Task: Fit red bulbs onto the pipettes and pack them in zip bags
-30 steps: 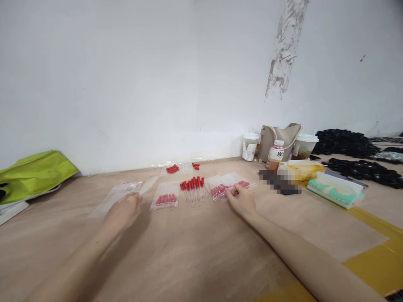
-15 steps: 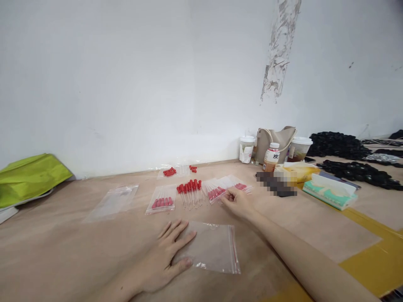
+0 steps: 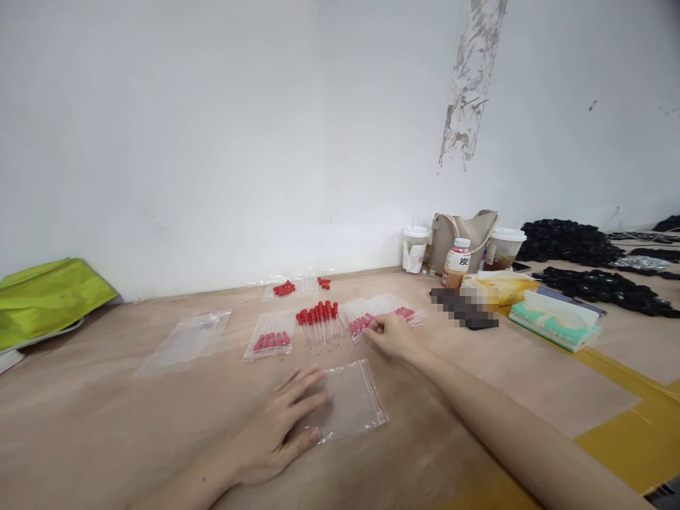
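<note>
My left hand (image 3: 284, 421) rests, fingers apart, on the left part of a flat clear zip bag (image 3: 353, 400) with a red seal line. At the back, my right hand (image 3: 392, 334) has its fingertips pinched at the near edge of a zip bag of red-bulbed droppers (image 3: 355, 319). Another bag of droppers (image 3: 406, 310) lies partly behind that hand. Left of it, loose droppers (image 3: 319, 320) form a row, red bulbs pointing away and clear tubes towards me. Further left lies a zip bag with several droppers (image 3: 270, 340).
Red rubber bulbs (image 3: 284, 288) lie on plastic near the wall. Clear bags (image 3: 185, 340) are at the left, beside a yellow-green bag (image 3: 53, 301). At the right stand cups (image 3: 415, 251), a bottle (image 3: 457, 263), a handbag (image 3: 462, 237), a tissue pack (image 3: 555, 324) and black bundles (image 3: 568, 244).
The flat zip bag under my left hand has turned, its seal end swinging away and to the left. My right hand has shifted slightly left along the filled bag.
</note>
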`<action>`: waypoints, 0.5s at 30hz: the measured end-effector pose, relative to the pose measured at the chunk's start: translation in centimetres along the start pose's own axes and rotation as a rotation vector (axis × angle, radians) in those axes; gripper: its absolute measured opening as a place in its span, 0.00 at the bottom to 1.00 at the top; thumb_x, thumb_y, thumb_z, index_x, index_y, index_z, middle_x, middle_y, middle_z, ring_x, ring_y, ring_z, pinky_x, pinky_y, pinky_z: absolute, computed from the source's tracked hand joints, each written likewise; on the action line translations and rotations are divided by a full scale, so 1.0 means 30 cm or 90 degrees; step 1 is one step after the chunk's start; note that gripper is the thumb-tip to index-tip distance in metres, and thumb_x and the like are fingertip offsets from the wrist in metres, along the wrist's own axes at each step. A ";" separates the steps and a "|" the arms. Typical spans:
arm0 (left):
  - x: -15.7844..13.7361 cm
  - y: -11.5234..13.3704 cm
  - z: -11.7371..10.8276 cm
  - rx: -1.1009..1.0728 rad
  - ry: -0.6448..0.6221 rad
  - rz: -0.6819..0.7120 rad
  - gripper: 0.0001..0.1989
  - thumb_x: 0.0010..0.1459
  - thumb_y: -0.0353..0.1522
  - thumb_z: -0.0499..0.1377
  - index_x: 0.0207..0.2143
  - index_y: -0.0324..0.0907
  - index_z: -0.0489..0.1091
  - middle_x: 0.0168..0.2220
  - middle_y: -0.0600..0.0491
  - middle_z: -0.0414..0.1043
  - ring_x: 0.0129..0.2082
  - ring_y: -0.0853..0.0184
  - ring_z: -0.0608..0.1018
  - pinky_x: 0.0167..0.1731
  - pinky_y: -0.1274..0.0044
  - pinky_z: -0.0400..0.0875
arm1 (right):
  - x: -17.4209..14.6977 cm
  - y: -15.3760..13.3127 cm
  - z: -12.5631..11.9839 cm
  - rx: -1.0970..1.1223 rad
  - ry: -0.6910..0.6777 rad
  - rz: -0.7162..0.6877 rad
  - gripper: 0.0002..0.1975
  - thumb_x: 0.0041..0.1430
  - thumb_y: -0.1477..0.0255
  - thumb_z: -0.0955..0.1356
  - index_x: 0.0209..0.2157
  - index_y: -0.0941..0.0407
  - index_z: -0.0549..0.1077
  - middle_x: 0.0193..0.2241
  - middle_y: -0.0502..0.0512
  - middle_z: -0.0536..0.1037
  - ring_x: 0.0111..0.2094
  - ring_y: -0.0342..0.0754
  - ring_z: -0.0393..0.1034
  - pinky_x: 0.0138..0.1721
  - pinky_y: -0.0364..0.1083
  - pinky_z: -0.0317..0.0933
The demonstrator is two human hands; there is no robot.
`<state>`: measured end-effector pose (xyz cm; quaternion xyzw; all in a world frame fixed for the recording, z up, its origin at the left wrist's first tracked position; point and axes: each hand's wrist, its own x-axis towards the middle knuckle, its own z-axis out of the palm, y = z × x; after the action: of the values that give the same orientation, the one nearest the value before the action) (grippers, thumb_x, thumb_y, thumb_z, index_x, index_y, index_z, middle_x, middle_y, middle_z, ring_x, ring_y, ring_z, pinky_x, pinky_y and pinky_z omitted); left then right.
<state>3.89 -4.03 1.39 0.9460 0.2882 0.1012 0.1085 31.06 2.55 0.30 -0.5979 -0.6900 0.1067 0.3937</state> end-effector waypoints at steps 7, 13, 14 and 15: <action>0.005 -0.014 0.007 -0.011 -0.041 -0.006 0.22 0.59 0.40 0.47 0.56 0.54 0.50 0.60 0.55 0.45 0.58 0.60 0.51 0.55 0.60 0.46 | 0.194 -0.063 0.106 0.100 -0.086 0.147 0.13 0.43 0.77 0.63 0.09 0.57 0.65 0.07 0.48 0.66 0.13 0.41 0.61 0.18 0.38 0.52; 0.003 -0.010 0.010 -0.032 -0.020 -0.002 0.22 0.59 0.40 0.47 0.56 0.53 0.52 0.59 0.55 0.49 0.58 0.60 0.53 0.55 0.60 0.46 | 0.317 -0.070 0.226 0.111 -0.064 0.253 0.14 0.43 0.73 0.65 0.08 0.56 0.62 0.04 0.51 0.63 0.13 0.44 0.62 0.18 0.41 0.55; 0.003 -0.010 0.009 -0.032 -0.020 -0.002 0.22 0.59 0.40 0.48 0.56 0.53 0.52 0.59 0.55 0.49 0.58 0.59 0.54 0.55 0.60 0.47 | 0.329 -0.071 0.240 0.114 -0.062 0.268 0.14 0.43 0.73 0.65 0.08 0.56 0.62 0.04 0.51 0.62 0.14 0.45 0.62 0.18 0.41 0.55; 0.003 -0.009 0.008 -0.031 -0.017 -0.003 0.22 0.59 0.40 0.48 0.55 0.53 0.53 0.58 0.55 0.50 0.57 0.59 0.54 0.55 0.60 0.47 | 0.339 -0.072 0.251 0.119 -0.059 0.281 0.13 0.42 0.73 0.66 0.09 0.55 0.62 0.04 0.51 0.62 0.14 0.46 0.63 0.18 0.42 0.55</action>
<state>3.87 -3.80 1.09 0.9436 0.2863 0.0955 0.1359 24.68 13.66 0.83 -0.6898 -0.5469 0.2807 0.3825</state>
